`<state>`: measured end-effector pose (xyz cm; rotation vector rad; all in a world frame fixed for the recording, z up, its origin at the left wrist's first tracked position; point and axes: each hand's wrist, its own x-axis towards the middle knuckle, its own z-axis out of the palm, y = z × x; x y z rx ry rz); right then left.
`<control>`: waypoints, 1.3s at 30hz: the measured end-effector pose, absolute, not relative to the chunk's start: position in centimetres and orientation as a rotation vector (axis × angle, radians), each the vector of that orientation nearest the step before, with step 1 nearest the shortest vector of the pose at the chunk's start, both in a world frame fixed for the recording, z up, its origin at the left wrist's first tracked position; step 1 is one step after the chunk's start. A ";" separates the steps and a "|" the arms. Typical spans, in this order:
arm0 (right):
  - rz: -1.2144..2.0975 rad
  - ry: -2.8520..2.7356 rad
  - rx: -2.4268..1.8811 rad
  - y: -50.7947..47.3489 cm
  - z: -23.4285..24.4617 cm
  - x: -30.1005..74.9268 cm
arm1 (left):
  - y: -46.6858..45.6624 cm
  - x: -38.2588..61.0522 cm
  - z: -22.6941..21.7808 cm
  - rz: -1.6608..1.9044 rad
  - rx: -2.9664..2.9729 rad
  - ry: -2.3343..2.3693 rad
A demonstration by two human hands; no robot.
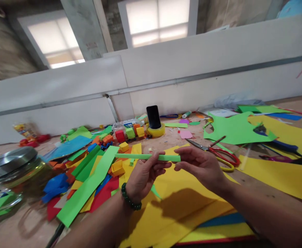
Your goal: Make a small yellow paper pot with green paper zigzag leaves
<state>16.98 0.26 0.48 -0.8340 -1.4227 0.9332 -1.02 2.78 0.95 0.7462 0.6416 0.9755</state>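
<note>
A narrow folded strip of green paper (pixel 137 156) is held level over the table's middle. My left hand (pixel 147 175), with a dark green bead bracelet on its wrist, pinches the strip between thumb and fingers. At the strip's right end is my right hand (pixel 205 168); its thumb and forefinger are apart, above and below that end, and do not pinch it. Yellow sheets (pixel 171 210) lie beneath both hands. A longer green strip (pixel 91 186) slants across paper scraps on the left. Red-handled scissors (pixel 223 155) lie open just beyond my right hand.
A phone (pixel 153 117) stands in a yellow tape roll (pixel 156 131) at the back. Small folded paper cubes (pixel 120 136) sit near a plastic bottle (pixel 126 125). A lidded jar (pixel 13 168) stands left. A cut green sheet (pixel 238 129) and blue-handled pliers (pixel 282 144) lie right.
</note>
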 end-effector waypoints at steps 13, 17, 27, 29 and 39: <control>0.732 -1.521 -0.894 -0.3 1.2 17.1 | 2.3 -1.0 1.1 0.980 0.786 0.632; 0.809 -1.508 -0.913 -0.2 1.5 17.4 | 2.5 -1.1 0.8 0.995 0.873 0.634; 0.917 -1.500 -0.909 -0.2 1.5 17.6 | 2.4 -0.9 1.0 0.981 0.886 0.689; 0.920 -1.506 -0.910 -0.2 1.5 17.7 | 2.4 -0.9 1.0 0.980 0.887 0.694; 0.927 -1.525 -0.900 -0.2 1.5 17.6 | 2.3 -0.9 1.0 0.984 0.913 0.731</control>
